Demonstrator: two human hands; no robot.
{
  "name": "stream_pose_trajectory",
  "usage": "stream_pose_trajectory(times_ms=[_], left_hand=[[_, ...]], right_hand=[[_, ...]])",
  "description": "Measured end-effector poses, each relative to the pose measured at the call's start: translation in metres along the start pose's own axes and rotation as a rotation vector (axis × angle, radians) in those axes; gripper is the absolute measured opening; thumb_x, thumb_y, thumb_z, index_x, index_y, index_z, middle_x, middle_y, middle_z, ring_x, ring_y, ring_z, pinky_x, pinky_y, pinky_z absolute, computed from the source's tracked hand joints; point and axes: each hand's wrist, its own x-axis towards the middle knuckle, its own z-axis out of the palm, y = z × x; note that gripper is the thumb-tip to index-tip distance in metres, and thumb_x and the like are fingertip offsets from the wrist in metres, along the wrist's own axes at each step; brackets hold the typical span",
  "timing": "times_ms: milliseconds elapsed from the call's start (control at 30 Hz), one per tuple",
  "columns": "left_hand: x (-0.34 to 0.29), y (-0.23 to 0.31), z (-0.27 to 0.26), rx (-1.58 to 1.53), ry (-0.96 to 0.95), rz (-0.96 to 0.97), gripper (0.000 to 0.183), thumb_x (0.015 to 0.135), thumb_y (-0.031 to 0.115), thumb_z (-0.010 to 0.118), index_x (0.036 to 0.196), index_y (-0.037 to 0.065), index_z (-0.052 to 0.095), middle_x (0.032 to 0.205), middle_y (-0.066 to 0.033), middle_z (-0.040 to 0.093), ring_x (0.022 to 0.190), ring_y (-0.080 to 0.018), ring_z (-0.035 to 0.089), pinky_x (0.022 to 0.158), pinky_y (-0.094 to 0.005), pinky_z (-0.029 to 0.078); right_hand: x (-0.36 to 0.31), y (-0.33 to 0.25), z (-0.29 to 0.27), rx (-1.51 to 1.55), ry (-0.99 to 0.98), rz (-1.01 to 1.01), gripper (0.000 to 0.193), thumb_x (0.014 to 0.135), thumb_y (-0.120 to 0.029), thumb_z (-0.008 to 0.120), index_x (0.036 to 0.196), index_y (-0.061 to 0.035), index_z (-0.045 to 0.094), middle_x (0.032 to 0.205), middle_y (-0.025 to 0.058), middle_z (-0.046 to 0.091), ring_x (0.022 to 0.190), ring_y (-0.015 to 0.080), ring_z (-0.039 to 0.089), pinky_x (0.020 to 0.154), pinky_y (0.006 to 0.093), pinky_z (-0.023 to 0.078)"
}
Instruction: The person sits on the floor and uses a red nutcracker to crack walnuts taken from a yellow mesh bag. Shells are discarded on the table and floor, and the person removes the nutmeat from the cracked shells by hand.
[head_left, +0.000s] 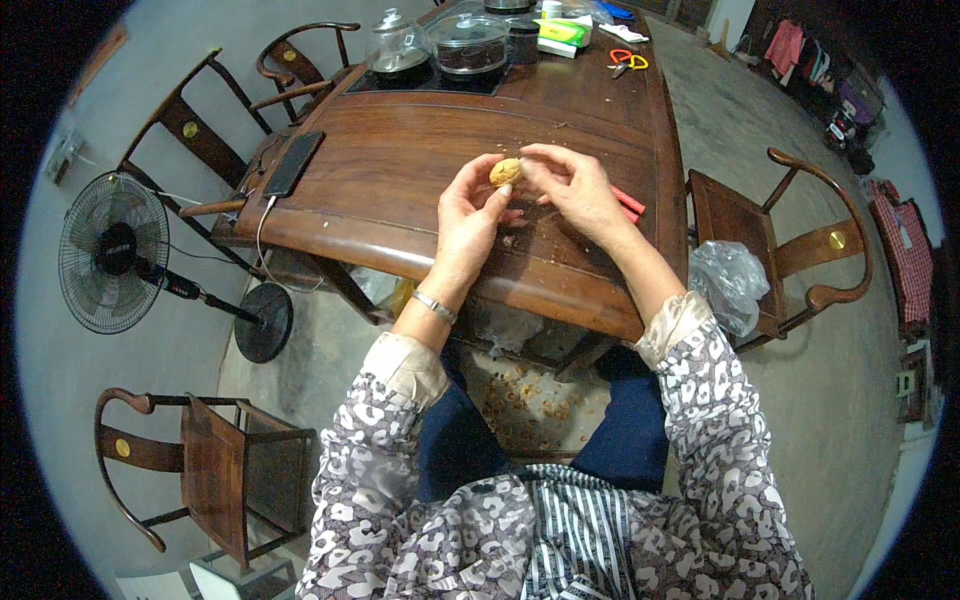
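Observation:
A light-brown walnut (506,172) is held just above the near part of the wooden table (400,190). My left hand (472,205) pinches it between thumb and fingers from the left. From the other side, my right hand (570,190) has its fingers bent and closed in against the walnut's right edge; its fingertips are partly hidden. A pair of red handles (628,204) lies on the table, partly covered by my right wrist; the tool's other end is hidden. Small dark crumbs lie on the table under my hands.
Glass-lidded pots (468,47), yellow-and-red scissors (628,64) and a green packet (565,32) are farther back. A phone (295,164) with a cable lies at left. Around the table stand chairs (820,245) and a fan (115,252). Shell pieces (525,400) litter the floor between my legs.

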Motion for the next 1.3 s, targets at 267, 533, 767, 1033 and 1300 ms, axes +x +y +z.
stream_pose_trajectory(times_ms=[267, 533, 767, 1033, 1300], left_hand=[[0.006, 0.006, -0.009, 0.121, 0.049, 0.036, 0.032, 0.088, 0.002, 0.062, 0.120, 0.001, 0.056, 0.110, -0.0054, 0.063, 0.095, -0.0121, 0.062, 0.078, -0.0251, 0.053], [0.000, 0.003, -0.025, 0.413, -0.023, 0.148, 0.031, 0.084, 0.001, 0.065, 0.115, -0.002, 0.061, 0.105, -0.0056, 0.065, 0.093, -0.0107, 0.061, 0.083, -0.0237, 0.050], [-0.026, 0.003, -0.025, 0.513, -0.017, 0.189, 0.029, 0.083, 0.001, 0.067, 0.111, -0.002, 0.063, 0.103, -0.0050, 0.064, 0.091, -0.0109, 0.060, 0.081, -0.0241, 0.049], [-0.040, -0.008, -0.024, 0.516, 0.031, 0.211, 0.027, 0.081, 0.000, 0.067, 0.109, -0.001, 0.063, 0.099, -0.0060, 0.064, 0.085, -0.0109, 0.059, 0.076, -0.0236, 0.050], [-0.046, -0.010, -0.035, 0.077, 0.065, 0.164, 0.034, 0.088, 0.001, 0.061, 0.121, -0.001, 0.055, 0.110, -0.0062, 0.062, 0.091, -0.0111, 0.060, 0.078, -0.0241, 0.052]], right_hand=[[0.009, 0.003, 0.002, 0.113, -0.159, -0.019, 0.031, 0.084, -0.011, 0.068, 0.112, 0.0021, 0.063, 0.102, 0.0070, 0.067, 0.091, 0.0124, 0.063, 0.083, 0.0277, 0.051], [0.005, 0.008, -0.001, -0.112, -0.169, -0.125, 0.026, 0.082, -0.021, 0.069, 0.099, -0.0002, 0.070, 0.091, 0.0088, 0.071, 0.084, 0.0128, 0.064, 0.078, 0.0285, 0.051], [-0.008, 0.004, 0.001, -0.040, -0.298, -0.131, 0.021, 0.086, -0.016, 0.062, 0.096, 0.0004, 0.069, 0.081, 0.0095, 0.071, 0.074, 0.0151, 0.065, 0.069, 0.0301, 0.052], [-0.013, -0.001, 0.002, -0.330, -0.262, -0.272, 0.022, 0.090, -0.018, 0.055, 0.090, 0.0018, 0.065, 0.072, 0.0164, 0.065, 0.064, 0.0235, 0.064, 0.061, 0.0350, 0.050], [-0.013, -0.022, -0.016, 0.249, -0.545, 0.080, 0.027, 0.097, -0.019, 0.051, 0.083, 0.0008, 0.063, 0.072, 0.0046, 0.064, 0.061, 0.0087, 0.060, 0.056, 0.0219, 0.050]])
